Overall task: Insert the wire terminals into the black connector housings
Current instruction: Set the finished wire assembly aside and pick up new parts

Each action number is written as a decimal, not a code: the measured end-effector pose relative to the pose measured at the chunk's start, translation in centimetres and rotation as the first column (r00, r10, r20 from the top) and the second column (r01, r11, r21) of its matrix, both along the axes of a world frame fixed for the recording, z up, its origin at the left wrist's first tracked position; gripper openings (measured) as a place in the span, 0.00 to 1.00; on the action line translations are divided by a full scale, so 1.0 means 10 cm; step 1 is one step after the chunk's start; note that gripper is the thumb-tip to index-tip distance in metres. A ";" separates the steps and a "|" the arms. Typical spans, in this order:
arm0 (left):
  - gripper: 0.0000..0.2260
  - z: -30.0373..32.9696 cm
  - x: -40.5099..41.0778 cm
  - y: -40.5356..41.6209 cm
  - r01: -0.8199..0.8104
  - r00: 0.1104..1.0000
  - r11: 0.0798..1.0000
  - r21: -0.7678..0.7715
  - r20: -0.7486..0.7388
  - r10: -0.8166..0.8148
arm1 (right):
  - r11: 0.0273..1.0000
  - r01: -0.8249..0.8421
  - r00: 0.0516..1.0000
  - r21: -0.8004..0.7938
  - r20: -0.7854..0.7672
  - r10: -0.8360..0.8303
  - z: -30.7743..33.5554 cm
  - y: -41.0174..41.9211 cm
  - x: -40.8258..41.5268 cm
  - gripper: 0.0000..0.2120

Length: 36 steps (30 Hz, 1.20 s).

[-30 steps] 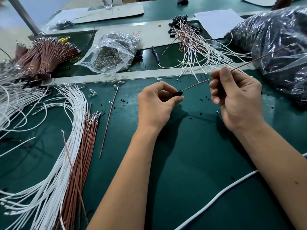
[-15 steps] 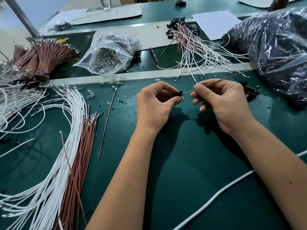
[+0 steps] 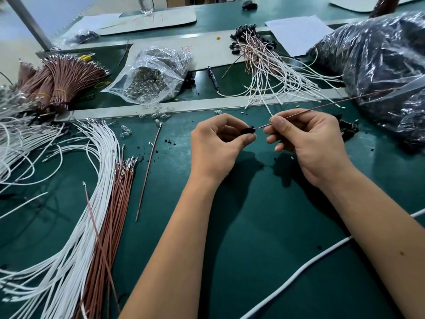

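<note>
Sliding down the brown wire point(image 3: 322, 107), the right hand point(image 3: 308, 139) now pinches it just beside the black housing point(image 3: 249, 130), which the left hand point(image 3: 220, 146) grips between thumb and fingers. If the terminal goes in tilted, it could bend or jam.

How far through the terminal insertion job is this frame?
Done: a pile of finished wires with black housings lies at the back. In hand: the left hand pinches a black housing while the right hand feeds a brown wire into it. Left: the loose white wires and brown wires at left, plus bundled brown wires.
</note>
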<state>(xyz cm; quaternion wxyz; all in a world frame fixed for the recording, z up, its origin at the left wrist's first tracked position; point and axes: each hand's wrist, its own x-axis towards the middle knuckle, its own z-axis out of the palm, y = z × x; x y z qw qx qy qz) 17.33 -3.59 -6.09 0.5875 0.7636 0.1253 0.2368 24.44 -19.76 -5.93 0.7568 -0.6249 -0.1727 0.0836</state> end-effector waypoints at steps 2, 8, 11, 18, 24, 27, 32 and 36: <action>0.07 0.00 0.00 0.01 -0.001 1.000 1.000 -0.029 0.007 0.001 | 1.000 -0.012 1.000 -0.010 -0.008 0.012 0.00 0.00 0.00 0.01; 0.08 0.00 0.00 -0.01 0.034 0.999 0.998 -0.049 0.015 -0.034 | 1.000 0.005 1.000 -0.016 -0.014 -0.005 0.01 -0.01 0.01 0.01; 0.08 -0.01 0.01 -0.02 0.038 0.999 0.998 -0.058 0.030 -0.037 | 0.999 -0.041 0.998 0.014 -0.039 0.041 0.01 0.01 -0.02 0.01; 0.08 0.00 0.01 -0.07 0.059 0.998 0.977 -0.206 0.042 -0.051 | 0.999 -0.012 0.997 0.049 -0.078 0.016 0.03 0.02 -0.04 0.02; 0.10 0.01 0.00 -0.10 0.071 0.994 0.926 -0.371 0.101 -0.036 | 0.991 -0.037 0.983 0.125 -0.175 0.059 0.04 0.03 -0.05 0.09; 0.11 0.01 0.00 -0.11 0.112 0.988 0.908 -0.404 0.146 -0.057 | 0.992 -0.024 0.979 0.124 -0.199 0.048 0.05 0.04 -0.05 0.09; 0.11 0.01 0.01 -0.12 0.133 0.984 0.903 -0.409 0.167 -0.069 | 0.971 -0.022 0.955 0.239 -0.281 0.091 0.06 0.04 -0.04 0.04; 0.11 0.02 0.01 -0.12 0.128 0.986 0.899 -0.419 0.151 -0.070 | 0.973 -0.032 0.958 0.229 -0.270 0.095 0.05 0.05 -0.04 0.05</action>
